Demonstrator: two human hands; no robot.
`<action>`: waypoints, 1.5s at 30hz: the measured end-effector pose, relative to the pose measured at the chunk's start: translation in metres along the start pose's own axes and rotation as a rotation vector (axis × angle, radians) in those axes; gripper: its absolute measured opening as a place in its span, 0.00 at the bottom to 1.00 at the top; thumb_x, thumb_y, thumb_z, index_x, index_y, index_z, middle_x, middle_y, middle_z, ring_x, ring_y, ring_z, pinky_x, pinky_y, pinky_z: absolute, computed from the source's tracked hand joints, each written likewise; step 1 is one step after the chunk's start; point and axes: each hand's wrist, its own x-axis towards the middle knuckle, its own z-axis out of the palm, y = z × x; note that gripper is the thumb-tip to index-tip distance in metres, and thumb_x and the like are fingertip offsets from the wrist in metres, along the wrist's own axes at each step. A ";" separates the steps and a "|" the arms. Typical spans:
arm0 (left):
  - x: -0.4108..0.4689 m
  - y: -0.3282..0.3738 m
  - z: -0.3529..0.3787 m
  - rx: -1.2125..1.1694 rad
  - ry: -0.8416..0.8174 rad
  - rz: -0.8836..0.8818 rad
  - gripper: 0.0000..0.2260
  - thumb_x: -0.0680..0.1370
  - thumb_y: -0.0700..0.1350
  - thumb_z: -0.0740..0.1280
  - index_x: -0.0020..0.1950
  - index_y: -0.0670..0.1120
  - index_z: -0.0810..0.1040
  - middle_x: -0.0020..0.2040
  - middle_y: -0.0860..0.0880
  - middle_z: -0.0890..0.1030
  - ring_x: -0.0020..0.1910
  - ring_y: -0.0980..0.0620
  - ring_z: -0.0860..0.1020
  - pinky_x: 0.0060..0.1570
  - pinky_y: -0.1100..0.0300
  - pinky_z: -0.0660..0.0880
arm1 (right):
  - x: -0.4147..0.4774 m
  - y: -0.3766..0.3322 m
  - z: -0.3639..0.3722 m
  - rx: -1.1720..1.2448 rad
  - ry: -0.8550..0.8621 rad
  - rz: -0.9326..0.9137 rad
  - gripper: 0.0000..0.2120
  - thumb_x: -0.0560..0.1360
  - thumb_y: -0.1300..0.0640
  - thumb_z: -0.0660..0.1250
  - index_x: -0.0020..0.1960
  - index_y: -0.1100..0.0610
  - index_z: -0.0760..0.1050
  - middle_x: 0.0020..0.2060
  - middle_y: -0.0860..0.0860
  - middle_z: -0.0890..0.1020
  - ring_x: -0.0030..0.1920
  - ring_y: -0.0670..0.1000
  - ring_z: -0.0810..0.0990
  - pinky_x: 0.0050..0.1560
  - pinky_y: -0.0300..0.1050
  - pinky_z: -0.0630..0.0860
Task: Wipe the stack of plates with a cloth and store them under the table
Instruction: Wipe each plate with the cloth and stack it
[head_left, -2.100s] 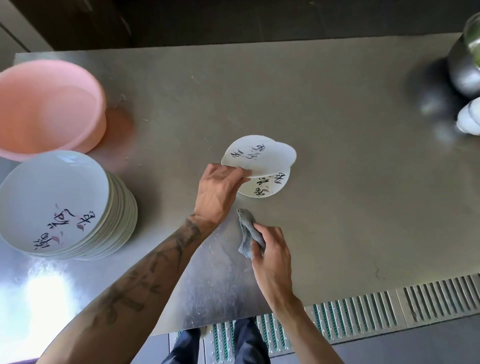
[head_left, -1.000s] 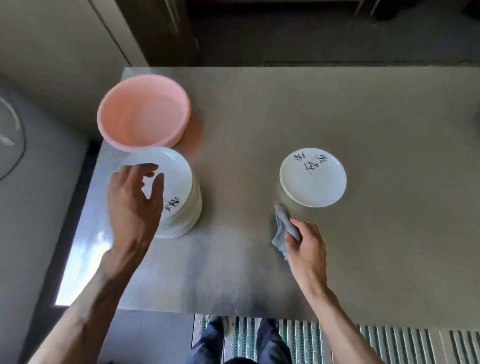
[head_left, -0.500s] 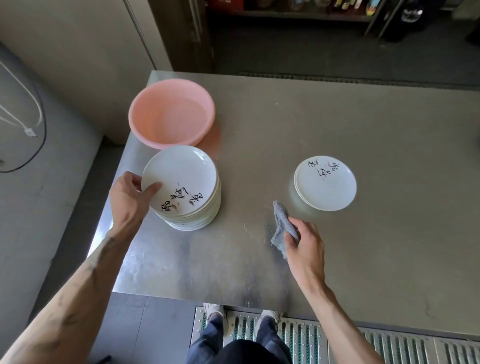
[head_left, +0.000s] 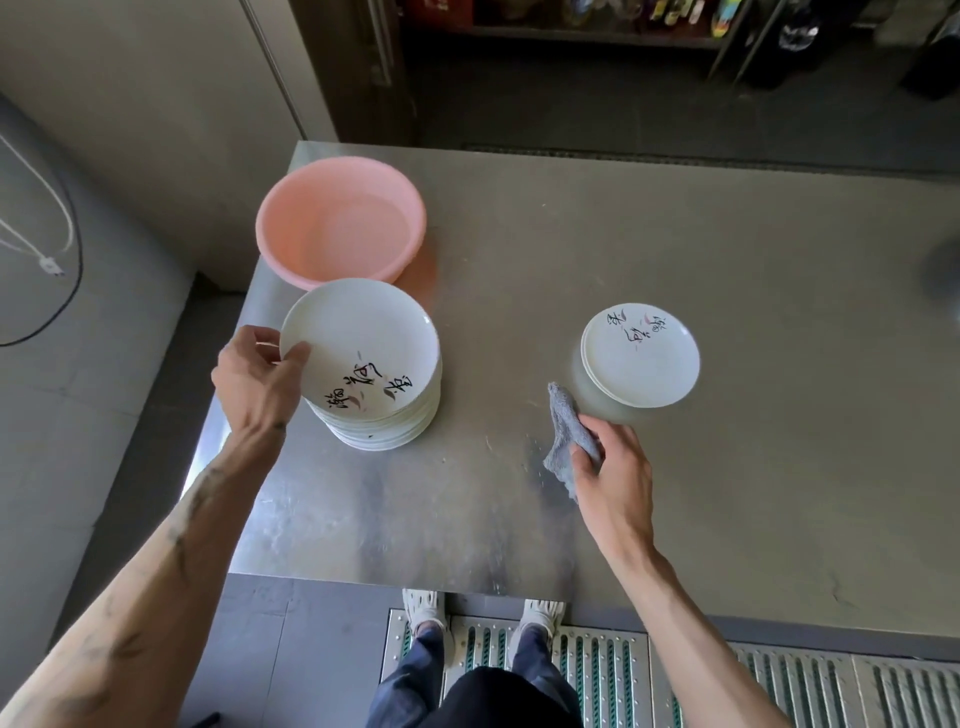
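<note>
Steel table: pink basin, tall plate stack, top plate pinched by left hand; short stack; grey cloth gripped by right hand.

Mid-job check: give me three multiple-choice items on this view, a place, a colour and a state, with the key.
1. Where does the pink basin sit relative to the tall plate stack?
A) on top of it
B) just beyond it, farther from the person
C) nearer the person than it

2. What colour is the cloth?
A) yellow
B) red
C) grey

3. What is the left hand doing?
A) pinching the top plate by its rim
B) hanging idle
C) holding the cloth

Key: 1 B, the basin shows just past the stack's far edge; 2 C, the grey cloth is gripped in the right hand; 3 A, its thumb lies over the plate's rim.
</note>
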 end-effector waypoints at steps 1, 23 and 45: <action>-0.005 0.002 -0.002 -0.049 -0.021 -0.003 0.10 0.74 0.45 0.74 0.52 0.44 0.79 0.45 0.42 0.84 0.42 0.37 0.83 0.43 0.44 0.83 | 0.000 -0.002 0.000 0.000 0.003 -0.005 0.17 0.78 0.65 0.67 0.65 0.54 0.79 0.53 0.49 0.78 0.51 0.49 0.79 0.53 0.36 0.70; -0.132 -0.082 0.160 -0.023 -0.556 0.129 0.08 0.78 0.41 0.72 0.48 0.50 0.74 0.41 0.53 0.82 0.38 0.50 0.81 0.33 0.60 0.77 | 0.008 0.034 0.032 -0.060 -0.040 -0.003 0.16 0.78 0.66 0.66 0.64 0.55 0.80 0.53 0.49 0.77 0.53 0.50 0.78 0.56 0.44 0.75; -0.125 -0.142 0.158 0.430 -0.550 0.923 0.47 0.75 0.76 0.62 0.83 0.47 0.59 0.83 0.48 0.61 0.79 0.46 0.64 0.75 0.47 0.63 | 0.019 0.078 0.082 -0.812 -0.126 -0.356 0.25 0.79 0.48 0.67 0.73 0.56 0.72 0.69 0.56 0.73 0.64 0.60 0.73 0.62 0.55 0.72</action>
